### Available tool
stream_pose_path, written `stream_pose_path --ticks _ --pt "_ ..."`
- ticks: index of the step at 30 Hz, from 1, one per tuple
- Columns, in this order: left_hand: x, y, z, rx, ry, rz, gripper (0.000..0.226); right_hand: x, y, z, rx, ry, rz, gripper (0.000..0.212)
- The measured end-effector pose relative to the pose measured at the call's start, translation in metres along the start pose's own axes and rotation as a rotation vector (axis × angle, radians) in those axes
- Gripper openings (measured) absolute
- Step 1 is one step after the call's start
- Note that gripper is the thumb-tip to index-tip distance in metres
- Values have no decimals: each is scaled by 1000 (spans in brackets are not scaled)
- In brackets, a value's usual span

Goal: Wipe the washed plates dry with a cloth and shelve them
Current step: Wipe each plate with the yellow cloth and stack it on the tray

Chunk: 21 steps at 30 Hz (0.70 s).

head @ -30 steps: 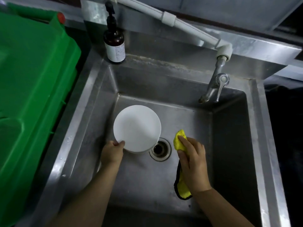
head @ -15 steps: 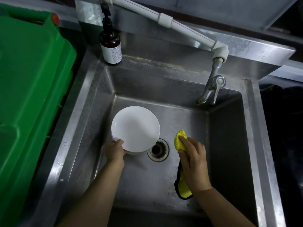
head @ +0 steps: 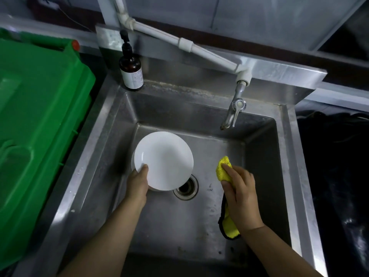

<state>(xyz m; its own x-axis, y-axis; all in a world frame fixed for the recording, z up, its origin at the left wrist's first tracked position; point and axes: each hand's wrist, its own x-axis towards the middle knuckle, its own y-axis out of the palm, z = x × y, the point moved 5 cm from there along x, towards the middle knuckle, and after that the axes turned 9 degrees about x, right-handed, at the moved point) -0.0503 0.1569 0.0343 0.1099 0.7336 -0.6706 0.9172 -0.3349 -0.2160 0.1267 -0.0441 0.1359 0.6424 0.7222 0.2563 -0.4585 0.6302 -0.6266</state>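
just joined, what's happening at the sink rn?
A person is at a steel sink, part-way into drying dishes. The left hand grips the near rim of a white plate, holding it above the basin by the drain; another plate seems to lie under it. The right hand holds a yellow cloth, apart from the plate, so wiping has not begun. The tap shows no running water.
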Motion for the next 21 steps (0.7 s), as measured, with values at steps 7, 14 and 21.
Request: stream_pose_path --ticks 7,14,21 --pt "-99 -19 -64 120 376 -33 13 -2 -54 14 63 -60 -33 42" --pt "-226 -30 -125 385 724 -193 28 -6 -120 37 206 -118 -61 33" --pt "-312 -33 -166 467 998 -247 39 5 -170 77 313 -156 -106 39"
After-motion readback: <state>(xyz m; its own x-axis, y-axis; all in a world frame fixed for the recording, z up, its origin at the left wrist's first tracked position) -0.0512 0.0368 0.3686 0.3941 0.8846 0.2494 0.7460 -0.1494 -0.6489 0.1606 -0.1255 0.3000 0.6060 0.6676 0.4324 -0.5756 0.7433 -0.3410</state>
